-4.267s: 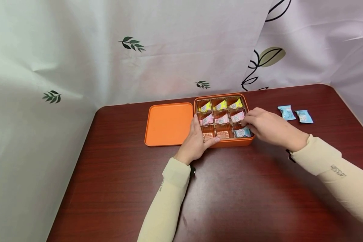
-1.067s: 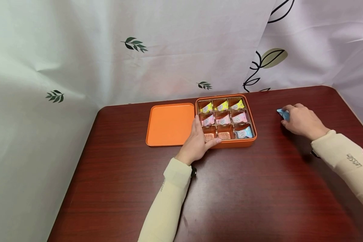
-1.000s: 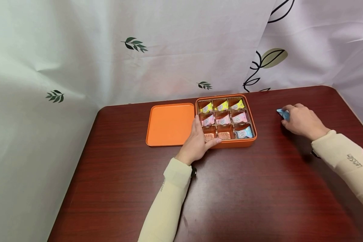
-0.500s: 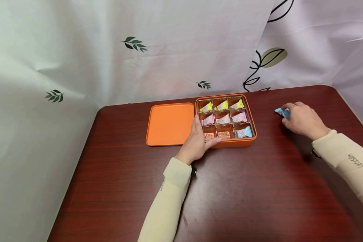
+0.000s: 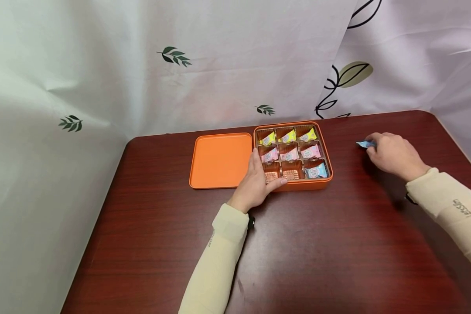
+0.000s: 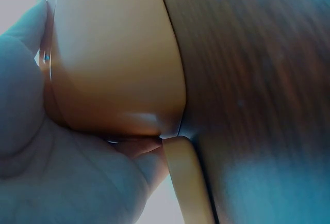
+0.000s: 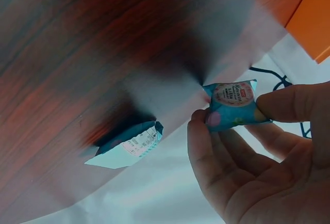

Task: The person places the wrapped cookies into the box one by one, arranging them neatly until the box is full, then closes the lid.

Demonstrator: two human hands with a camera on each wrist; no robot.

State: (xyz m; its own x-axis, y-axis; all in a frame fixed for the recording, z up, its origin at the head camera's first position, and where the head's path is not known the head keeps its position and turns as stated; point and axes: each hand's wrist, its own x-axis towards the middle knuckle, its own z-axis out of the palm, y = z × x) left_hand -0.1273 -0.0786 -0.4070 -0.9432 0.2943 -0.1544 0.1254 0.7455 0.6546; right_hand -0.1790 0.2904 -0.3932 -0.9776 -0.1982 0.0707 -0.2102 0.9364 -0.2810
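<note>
- Right hand [image 5: 396,155]: grip pinching blue sweet [image 7: 230,105], now turned flatter.
- Left hand [image 5: 253,185]: grip wide, against box [image 5: 308,186].
- Two front compartments [image 5: 292,168]: bare; work seemingly unfinished.

Printed blue wrapped candy [image 7: 227,118], pinched, well right of open, partly filled orange box [image 5: 307,186]

From my end I see a curtained-off spot, home or office I can't tell: pale fabric [image 5: 227,83] with printed leaves [image 5: 175,56] hangs behind and beside a dark red wood-grain table [image 5: 318,253] with rounded corners
</note>
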